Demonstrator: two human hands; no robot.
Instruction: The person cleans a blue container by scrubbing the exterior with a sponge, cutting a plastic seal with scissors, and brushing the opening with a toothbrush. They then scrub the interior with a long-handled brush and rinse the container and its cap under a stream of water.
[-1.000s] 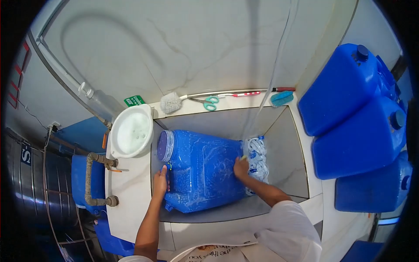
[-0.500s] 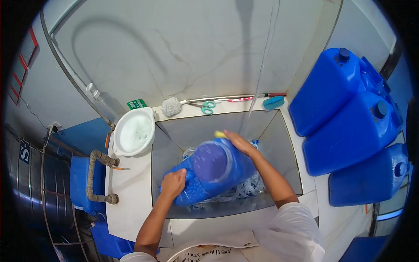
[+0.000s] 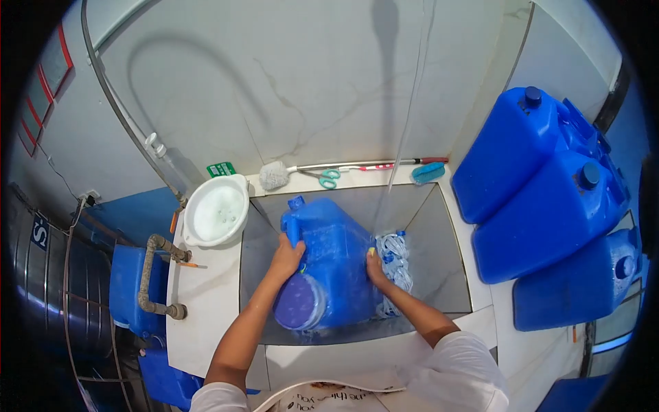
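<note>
A wet blue water jug [image 3: 336, 254] lies tilted over the grey sink [image 3: 439, 237], its wide purple cap [image 3: 296, 302] toward me and a small blue cap [image 3: 296, 202] at the far end. My left hand [image 3: 287, 261] is closed round the jug's handle. Against the jug's right side, my right hand [image 3: 376, 269] pinches a small yellow sponge [image 3: 371, 252], mostly hidden by the fingers. Behind the jug, a bundle of whitish-blue strips [image 3: 397, 264] lies in the sink. A thin stream of water [image 3: 401, 130] falls near the sink's right half.
On the left ledge stands a white basin [image 3: 191, 230] of suds, near a pipe [image 3: 145, 275]. A white-headed brush [image 3: 274, 176], scissors [image 3: 330, 179] and a blue brush [image 3: 428, 173] lie along the back ledge. Several blue jugs, including one big jug [image 3: 508, 151], stand at the right.
The jug has turned, bringing its purple cap down and left and its handle side up. My left hand has moved to the handle; my right hand and sponge have come lower along the side.
</note>
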